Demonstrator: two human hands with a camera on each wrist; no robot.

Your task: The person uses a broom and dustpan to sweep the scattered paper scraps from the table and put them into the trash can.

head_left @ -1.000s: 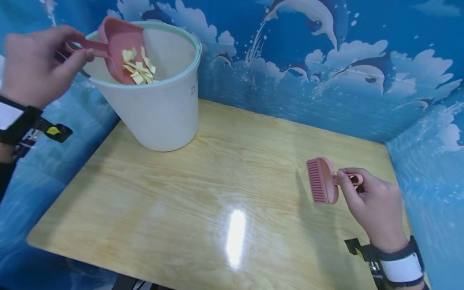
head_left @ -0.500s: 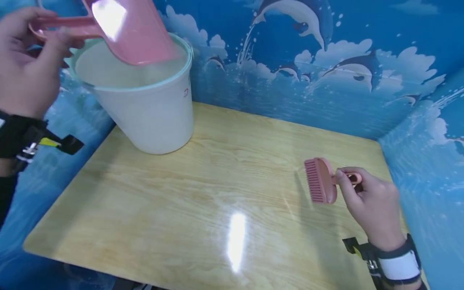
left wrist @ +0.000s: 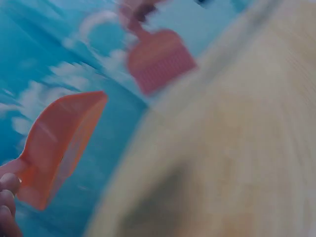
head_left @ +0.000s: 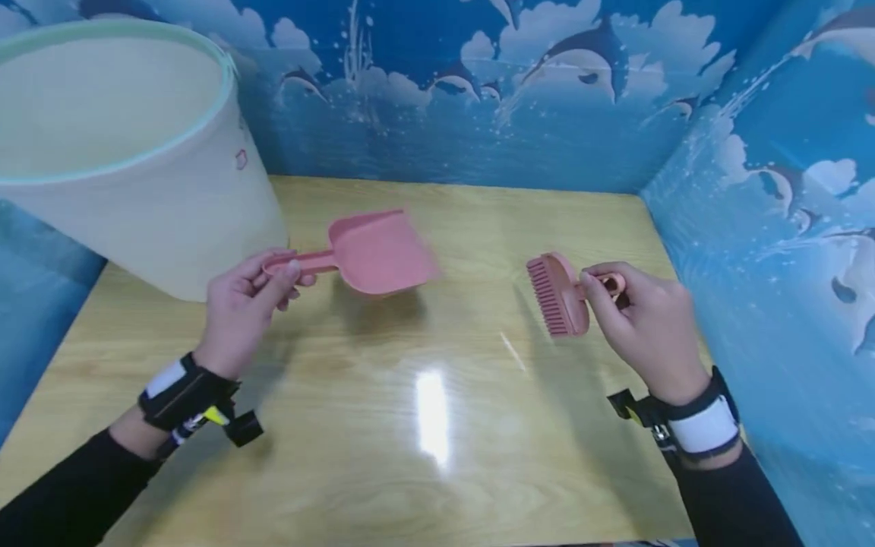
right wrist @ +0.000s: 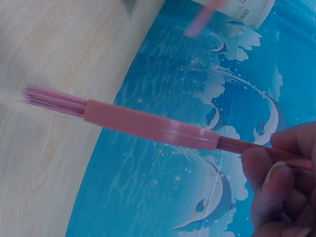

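My left hand grips the handle of a pink dustpan, held empty just above the wooden table near its middle. The left wrist view shows the same dustpan, blurred, with my fingertips at its handle. My right hand grips the handle of a small pink brush, bristles pointing left, held above the table's right side. In the right wrist view the brush lies edge-on, my fingers curled round its handle.
A large white bucket with a pale green rim stands at the table's far left corner. Blue dolphin-print walls enclose the table at the back and both sides.
My left hand has brought the dustpan down from over the bucket to the middle of the table; its yellow scraps are gone. The view has shifted left. The right hand has barely moved.
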